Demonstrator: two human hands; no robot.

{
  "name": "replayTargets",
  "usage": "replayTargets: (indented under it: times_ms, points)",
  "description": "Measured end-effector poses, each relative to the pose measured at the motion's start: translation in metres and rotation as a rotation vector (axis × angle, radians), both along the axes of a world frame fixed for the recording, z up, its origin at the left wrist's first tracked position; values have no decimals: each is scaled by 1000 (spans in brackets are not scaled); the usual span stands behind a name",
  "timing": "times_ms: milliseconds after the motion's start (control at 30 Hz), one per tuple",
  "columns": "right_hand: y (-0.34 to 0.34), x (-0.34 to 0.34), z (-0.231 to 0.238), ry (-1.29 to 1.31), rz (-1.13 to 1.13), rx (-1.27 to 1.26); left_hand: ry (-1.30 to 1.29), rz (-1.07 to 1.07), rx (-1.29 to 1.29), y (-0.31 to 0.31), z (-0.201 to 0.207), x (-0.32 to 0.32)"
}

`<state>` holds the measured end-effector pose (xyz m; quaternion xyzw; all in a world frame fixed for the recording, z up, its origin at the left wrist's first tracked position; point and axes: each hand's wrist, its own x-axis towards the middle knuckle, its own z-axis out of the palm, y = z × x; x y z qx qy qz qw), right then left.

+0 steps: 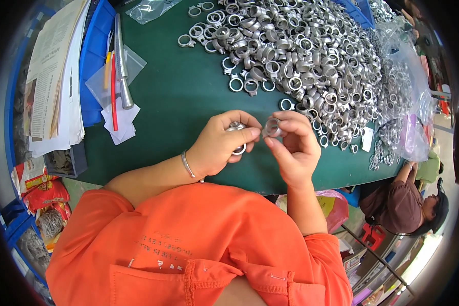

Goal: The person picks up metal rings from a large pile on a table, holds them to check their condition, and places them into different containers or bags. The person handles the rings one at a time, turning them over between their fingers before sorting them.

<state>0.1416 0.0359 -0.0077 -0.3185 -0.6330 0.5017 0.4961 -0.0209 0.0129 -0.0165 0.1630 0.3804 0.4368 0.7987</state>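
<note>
Over the near part of a green tabletop (158, 92), my two hands are close together. My left hand (222, 140) is closed around a few small metal rings (238, 149), their edges showing between the fingers and thumb. Between thumb and fingers, my right hand (297, 145) pinches one metal ring (273, 127) with a small lug, its opening turned toward me. The left fingertips come very near that ring; whether they touch it I cannot tell. Just beyond my hands lies a large heap of similar silver rings (311, 56).
Papers (56, 76) lean by a blue bin (93, 66) at left, near a metal rod-like tool (121, 66) and a red stick (113, 97). Clear plastic bags (405, 76) with small metal parts lie at right. Another person (405, 204) sits beyond the table's right end.
</note>
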Motion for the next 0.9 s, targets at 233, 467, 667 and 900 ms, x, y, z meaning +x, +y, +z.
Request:
replayTargets:
  times_ms: [233,467,667,900]
  points:
    - [6,-1,6,-451,-47,519,-289,-80,-176,1,-6,-1]
    - [25,14,-10,-797,-245,191,-159,-35,-140,1,-3,-2]
    - [7,14,0,-398,6,87,89,-30,13,-1,5,0]
    - [-2,11,8,27,31,-442,466,27,574,-5,-2,3]
